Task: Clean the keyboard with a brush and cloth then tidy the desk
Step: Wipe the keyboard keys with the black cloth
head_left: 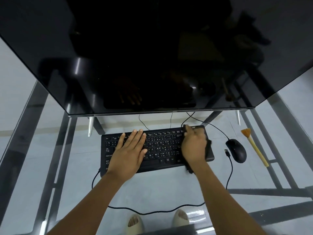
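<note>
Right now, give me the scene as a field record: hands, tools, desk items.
left hand: flat on the keyboard, palm down, holding nothing
right hand: pressing a dark cloth on the keyboard's right end
brush: lying on the glass desk, right of the mouse, untouched
usb plug: loose, between keyboard and mouse
monitor: dark, behind the keyboard
stage: cloth wiping, judging by the hands

Dim, cool, even light. Glare streaks are seen on the glass desk; faint reflections on the dark monitor. Edges are bowed by wide-angle distortion. The right hand is motion-blurred.
</note>
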`<state>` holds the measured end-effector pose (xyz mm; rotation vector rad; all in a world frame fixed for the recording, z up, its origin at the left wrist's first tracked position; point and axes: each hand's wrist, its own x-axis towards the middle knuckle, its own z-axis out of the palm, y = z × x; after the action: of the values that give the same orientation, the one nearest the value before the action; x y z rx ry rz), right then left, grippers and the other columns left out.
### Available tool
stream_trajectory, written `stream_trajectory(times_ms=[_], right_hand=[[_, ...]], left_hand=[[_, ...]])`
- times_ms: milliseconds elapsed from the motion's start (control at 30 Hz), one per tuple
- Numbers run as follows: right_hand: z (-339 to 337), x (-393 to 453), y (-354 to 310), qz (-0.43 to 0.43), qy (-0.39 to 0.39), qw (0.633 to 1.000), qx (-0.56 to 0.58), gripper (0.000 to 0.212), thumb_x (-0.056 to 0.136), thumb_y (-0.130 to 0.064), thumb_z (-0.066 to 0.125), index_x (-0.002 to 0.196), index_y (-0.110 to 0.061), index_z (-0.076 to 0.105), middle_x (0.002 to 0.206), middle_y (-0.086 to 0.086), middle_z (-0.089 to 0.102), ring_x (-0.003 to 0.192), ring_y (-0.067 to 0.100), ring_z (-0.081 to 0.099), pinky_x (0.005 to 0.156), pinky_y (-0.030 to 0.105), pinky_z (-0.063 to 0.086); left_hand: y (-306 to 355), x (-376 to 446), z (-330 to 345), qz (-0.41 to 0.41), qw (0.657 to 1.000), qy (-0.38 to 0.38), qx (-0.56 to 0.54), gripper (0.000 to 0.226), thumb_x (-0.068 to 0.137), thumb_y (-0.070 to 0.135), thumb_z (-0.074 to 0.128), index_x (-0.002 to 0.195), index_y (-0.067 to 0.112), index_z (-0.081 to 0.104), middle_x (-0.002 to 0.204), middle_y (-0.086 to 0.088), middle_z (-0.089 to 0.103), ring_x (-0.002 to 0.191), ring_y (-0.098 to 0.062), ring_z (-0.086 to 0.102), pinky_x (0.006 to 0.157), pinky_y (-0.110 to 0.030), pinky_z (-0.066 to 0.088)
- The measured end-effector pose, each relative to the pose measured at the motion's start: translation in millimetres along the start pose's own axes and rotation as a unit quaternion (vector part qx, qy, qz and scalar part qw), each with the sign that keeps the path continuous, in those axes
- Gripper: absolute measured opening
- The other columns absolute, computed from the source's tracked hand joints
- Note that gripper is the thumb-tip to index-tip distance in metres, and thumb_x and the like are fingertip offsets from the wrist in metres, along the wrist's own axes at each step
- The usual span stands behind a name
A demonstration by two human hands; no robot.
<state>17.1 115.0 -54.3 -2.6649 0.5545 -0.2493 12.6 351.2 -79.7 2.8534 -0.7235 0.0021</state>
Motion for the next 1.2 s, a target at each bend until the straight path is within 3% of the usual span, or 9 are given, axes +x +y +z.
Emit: stream_trajectory(times_ms=[133, 267, 433, 533, 667, 833, 1000, 1133, 1200], right_hand=[[-1.7, -2.6, 14.0, -0.108, -0.055, 0.991, -0.048, 0.043, 0.093, -0.007, 0.051, 0.135, -0.017, 0.055, 0.115, 0.01, 0.054, 0.089, 0.017, 0.053, 0.089, 0.026, 0.044], [-13.6, 13.6, 22.3, 0.064, 0.041, 0.997, -0.012, 0.037, 0.095, -0.009, 0.05, 0.131, -0.011, 0.057, 0.107, 0.02, 0.053, 0.083, 0.029, 0.055, 0.081, 0.044, 0.053], [3.4, -18.2, -12.9, -0.197, -0.084, 0.977, -0.009, 0.04, 0.095, -0.013, 0.055, 0.134, -0.016, 0.056, 0.109, 0.012, 0.053, 0.097, 0.027, 0.053, 0.088, 0.038, 0.044], [0.4, -6.1, -2.1, -0.128, -0.064, 0.989, 0.027, 0.035, 0.096, -0.017, 0.055, 0.131, -0.018, 0.059, 0.11, 0.013, 0.052, 0.094, 0.029, 0.056, 0.094, 0.042, 0.048], [14.2, -27.6, -34.3, -0.101, -0.024, 0.994, 0.034, 0.032, 0.091, -0.008, 0.059, 0.122, -0.011, 0.065, 0.103, 0.017, 0.056, 0.079, 0.028, 0.059, 0.079, 0.041, 0.056], [26.3, -64.1, -93.2, -0.278, -0.203, 0.937, 0.058, 0.027, 0.097, -0.029, 0.043, 0.118, -0.028, 0.059, 0.098, -0.003, 0.055, 0.088, 0.021, 0.053, 0.075, 0.033, 0.047], [41.1, -34.1, -90.0, -0.083, -0.046, 0.995, 0.037, 0.025, 0.096, -0.018, 0.052, 0.119, -0.017, 0.062, 0.103, 0.003, 0.054, 0.092, 0.023, 0.051, 0.084, 0.037, 0.046], [46.4, -75.8, -129.6, -0.315, -0.189, 0.929, 0.036, 0.04, 0.096, -0.023, 0.042, 0.136, -0.024, 0.047, 0.109, 0.0, 0.046, 0.097, 0.023, 0.043, 0.08, 0.033, 0.038], [47.7, -55.2, -122.8, -0.285, -0.167, 0.943, 0.042, 0.045, 0.093, -0.013, 0.047, 0.137, -0.024, 0.05, 0.106, 0.003, 0.05, 0.094, 0.025, 0.048, 0.08, 0.036, 0.041]], left_hand=[[0.0, 1.6, -1.9, 0.006, 1.0, -0.002, -0.008, 0.055, 0.101, 0.042, 0.024, 0.147, 0.015, 0.034, 0.155, 0.0, 0.03, 0.146, -0.015, 0.017, 0.116, -0.046, 0.013], [0.9, 2.1, -1.9, 0.002, 1.0, -0.002, -0.01, 0.055, 0.101, 0.042, 0.023, 0.148, 0.016, 0.033, 0.156, 0.001, 0.028, 0.146, -0.014, 0.015, 0.117, -0.045, 0.012], [-3.9, 3.1, -10.4, 0.017, 0.999, -0.009, -0.046, 0.062, 0.1, 0.051, 0.017, 0.15, 0.016, 0.028, 0.157, 0.001, 0.025, 0.146, -0.01, 0.008, 0.119, -0.04, 0.005], [-29.4, -12.1, -26.7, -0.043, 0.994, 0.021, -0.094, 0.072, 0.096, 0.061, 0.022, 0.152, 0.016, 0.018, 0.159, 0.003, 0.011, 0.147, -0.007, -0.001, 0.12, -0.042, 0.003], [-58.3, -42.3, -29.2, -0.087, 0.99, -0.019, -0.109, 0.094, 0.085, 0.078, 0.023, 0.153, 0.017, 0.003, 0.16, 0.006, -0.006, 0.146, -0.006, -0.012, 0.12, -0.044, -0.001], [-64.6, -48.7, -21.8, -0.074, 0.98, -0.028, -0.18, 0.106, 0.078, 0.079, 0.042, 0.153, 0.016, 0.001, 0.161, 0.008, -0.007, 0.146, -0.006, -0.014, 0.12, -0.04, 0.003], [-68.5, -50.0, -34.0, -0.092, 0.963, -0.058, -0.247, 0.123, 0.064, 0.075, 0.065, 0.148, 0.035, -0.016, 0.158, 0.015, -0.01, 0.142, 0.005, -0.016, 0.119, -0.03, 0.005], [-75.1, -47.3, -41.4, -0.081, 0.959, -0.071, -0.262, 0.133, 0.058, 0.069, 0.075, 0.15, 0.034, -0.013, 0.154, 0.023, -0.009, 0.144, 0.0, -0.006, 0.117, -0.027, 0.008], [-84.5, -48.6, -45.2, -0.072, 0.967, -0.085, -0.229, 0.135, 0.056, 0.07, 0.075, 0.151, 0.029, -0.012, 0.158, 0.015, 0.0, 0.145, -0.003, -0.002, 0.119, -0.03, -0.001]])
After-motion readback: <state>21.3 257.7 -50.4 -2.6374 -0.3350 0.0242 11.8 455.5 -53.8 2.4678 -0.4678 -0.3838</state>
